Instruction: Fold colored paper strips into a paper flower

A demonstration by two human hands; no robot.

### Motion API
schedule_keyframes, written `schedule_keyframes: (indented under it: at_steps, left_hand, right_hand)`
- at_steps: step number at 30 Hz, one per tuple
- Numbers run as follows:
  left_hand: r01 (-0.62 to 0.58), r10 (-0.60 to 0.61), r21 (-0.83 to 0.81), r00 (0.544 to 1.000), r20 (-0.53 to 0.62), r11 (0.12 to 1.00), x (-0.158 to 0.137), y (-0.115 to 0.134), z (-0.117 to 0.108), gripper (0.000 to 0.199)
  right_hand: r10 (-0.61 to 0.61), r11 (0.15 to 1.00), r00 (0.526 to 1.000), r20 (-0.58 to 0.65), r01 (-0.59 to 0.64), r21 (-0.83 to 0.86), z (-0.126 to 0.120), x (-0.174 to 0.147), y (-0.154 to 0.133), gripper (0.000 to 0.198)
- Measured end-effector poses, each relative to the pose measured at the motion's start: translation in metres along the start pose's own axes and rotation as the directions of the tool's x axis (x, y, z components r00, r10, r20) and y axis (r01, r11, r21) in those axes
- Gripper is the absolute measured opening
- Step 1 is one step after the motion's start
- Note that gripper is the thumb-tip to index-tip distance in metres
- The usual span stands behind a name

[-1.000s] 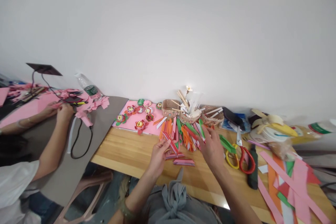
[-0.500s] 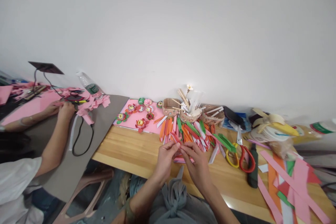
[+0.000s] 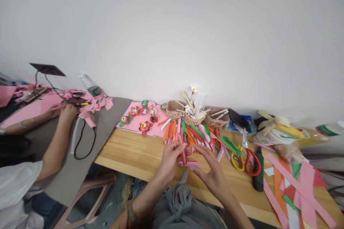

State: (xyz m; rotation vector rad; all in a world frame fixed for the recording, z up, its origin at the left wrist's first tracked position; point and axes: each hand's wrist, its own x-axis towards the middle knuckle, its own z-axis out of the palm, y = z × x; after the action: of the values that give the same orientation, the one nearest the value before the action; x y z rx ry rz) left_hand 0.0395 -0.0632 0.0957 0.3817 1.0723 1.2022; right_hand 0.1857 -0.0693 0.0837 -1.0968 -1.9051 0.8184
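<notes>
My left hand (image 3: pixel 171 157) pinches a narrow red paper strip (image 3: pixel 183 156) that points down toward the table's front edge. Just to its right, my right hand (image 3: pixel 211 166) is open, thumb and fingers spread apart and nothing in them. Below the strip lie a few flat pink paper strips (image 3: pixel 191 164). A dense pile of folded paper strips (image 3: pixel 172 130) in orange, red, white, pink and green spreads right beyond my fingers. Scissors (image 3: pixel 245 154) with red and yellow handles rest on the table to the right of my right hand.
Several paper flowers (image 3: pixel 144 126) sit on a pink sheet (image 3: pixel 131 128) at the left. Small baskets (image 3: pixel 175 110) stand along the wall. A dark green bottle (image 3: pixel 258 171) and cut paper strips (image 3: pixel 306 193) lie at right. A co-worker's hands (image 3: pixel 67 112) are at a grey table.
My right hand has come away from my left and moved slightly right, its fingers opening. The red strip, held by my left hand, now points downward.
</notes>
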Motion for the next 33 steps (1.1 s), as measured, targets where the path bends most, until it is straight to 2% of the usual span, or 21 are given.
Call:
schedule_keyframes:
  at_steps: [3, 6, 12, 17, 23, 26, 29, 31, 33]
  left_hand:
    - [0.063, -0.064, 0.020, 0.996, 0.059, 0.998, -0.007, 0.004, 0.005, 0.028]
    - [0.097, -0.100, 0.033, 0.989, 0.105, 0.995, -0.013, 0.007, 0.010, 0.029]
    - [0.097, -0.102, 0.037, 0.985, 0.142, 0.995, -0.018, 0.008, 0.014, 0.030]
    - [0.089, -0.097, 0.058, 0.984, 0.149, 0.994, -0.017, 0.009, 0.016, 0.032]
    - [0.046, -0.062, 0.105, 0.986, 0.153, 0.993, -0.014, 0.005, 0.017, 0.031]
    - [0.020, -0.038, 0.124, 0.989, 0.141, 0.992, -0.011, 0.002, 0.017, 0.032]
    - [0.012, -0.035, 0.144, 0.988, 0.154, 0.990, -0.010, 0.002, 0.018, 0.033]
    - [0.016, -0.044, 0.160, 0.984, 0.174, 0.987, -0.010, 0.003, 0.019, 0.033]
    - [0.023, -0.059, 0.179, 0.979, 0.197, 0.984, -0.012, 0.006, 0.021, 0.033]
  right_hand:
    - [-0.071, 0.997, 0.986, 0.153, 0.074, -0.010, -0.010, 0.008, -0.005, 0.077]
    - [-0.086, 0.996, 0.967, 0.241, 0.084, 0.018, -0.012, 0.016, -0.010, 0.089]
    - [0.015, 0.996, 0.961, 0.275, -0.040, 0.084, -0.007, 0.015, -0.013, 0.096]
    - [0.021, 0.994, 0.963, 0.267, -0.050, 0.102, -0.005, 0.012, -0.010, 0.106]
    - [-0.002, 0.998, 0.977, 0.215, -0.010, 0.055, 0.002, 0.015, -0.004, 0.101]
    - [0.018, 0.988, 0.970, 0.241, -0.054, 0.147, 0.003, 0.015, -0.001, 0.099]
    - [0.153, 0.907, 0.966, 0.207, -0.220, 0.360, -0.001, 0.017, 0.001, 0.084]
    - [0.289, 0.826, 0.945, 0.155, -0.328, 0.458, -0.006, 0.021, 0.002, 0.062]
    - [0.373, 0.775, 0.917, 0.143, -0.393, 0.495, -0.009, 0.026, 0.001, 0.044]
